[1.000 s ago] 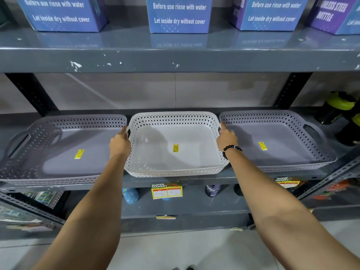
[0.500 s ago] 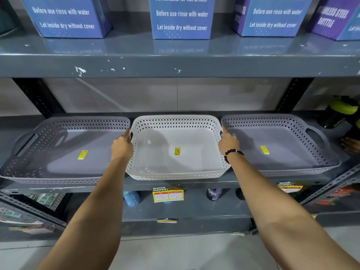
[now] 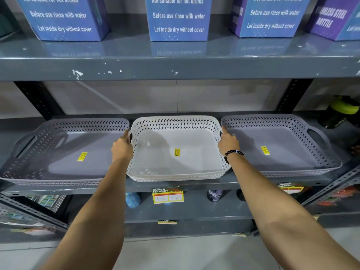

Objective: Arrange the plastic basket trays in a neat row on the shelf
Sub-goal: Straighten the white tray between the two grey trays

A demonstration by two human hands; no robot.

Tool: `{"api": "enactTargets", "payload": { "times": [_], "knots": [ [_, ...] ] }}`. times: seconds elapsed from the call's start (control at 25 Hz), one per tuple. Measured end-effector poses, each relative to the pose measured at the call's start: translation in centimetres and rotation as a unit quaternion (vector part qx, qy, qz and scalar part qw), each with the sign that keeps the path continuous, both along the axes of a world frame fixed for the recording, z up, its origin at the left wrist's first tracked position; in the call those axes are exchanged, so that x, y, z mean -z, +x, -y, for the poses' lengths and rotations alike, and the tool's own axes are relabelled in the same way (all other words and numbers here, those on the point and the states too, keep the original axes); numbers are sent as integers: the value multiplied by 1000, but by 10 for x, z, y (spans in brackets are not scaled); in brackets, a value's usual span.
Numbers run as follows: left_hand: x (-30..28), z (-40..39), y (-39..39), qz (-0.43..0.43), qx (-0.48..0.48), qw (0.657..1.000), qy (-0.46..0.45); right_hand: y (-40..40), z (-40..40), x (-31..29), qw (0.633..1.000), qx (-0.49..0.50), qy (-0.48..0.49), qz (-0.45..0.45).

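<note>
Three perforated plastic basket trays stand side by side on the middle shelf (image 3: 187, 185). The white tray (image 3: 176, 123) is in the centre, with a grey tray (image 3: 64, 129) on its left and another grey tray (image 3: 280, 123) on its right. My left hand (image 3: 121, 148) grips the white tray's left handle. My right hand (image 3: 228, 143), with a black bead bracelet at the wrist, grips its right handle. Each tray has a yellow sticker on its floor. My fingers are hidden in the gaps between the trays.
Blue and purple bottle boxes (image 3: 178, 18) line the upper shelf. A dark bottle with a green lid (image 3: 340, 112) stands at the right end of the middle shelf. A yellow price tag (image 3: 167, 195) hangs below, with bottles on the lower shelf.
The white tray has slid slightly further back between the grey trays, with both hands still on its handles. The view has dipped a little.
</note>
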State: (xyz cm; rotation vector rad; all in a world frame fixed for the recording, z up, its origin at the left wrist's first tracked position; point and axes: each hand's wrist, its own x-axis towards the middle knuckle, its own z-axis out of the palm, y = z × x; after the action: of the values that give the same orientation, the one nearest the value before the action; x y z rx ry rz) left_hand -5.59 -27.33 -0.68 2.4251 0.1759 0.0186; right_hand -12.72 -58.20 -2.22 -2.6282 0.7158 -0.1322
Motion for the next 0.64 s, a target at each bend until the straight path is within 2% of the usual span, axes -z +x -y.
{"api": "enactTargets", "payload": {
  "times": [0.64],
  "knots": [
    [2,1,1,-6,-4,1000,4,-1,0,-4,1000,-7,14,-1]
  ]
}}
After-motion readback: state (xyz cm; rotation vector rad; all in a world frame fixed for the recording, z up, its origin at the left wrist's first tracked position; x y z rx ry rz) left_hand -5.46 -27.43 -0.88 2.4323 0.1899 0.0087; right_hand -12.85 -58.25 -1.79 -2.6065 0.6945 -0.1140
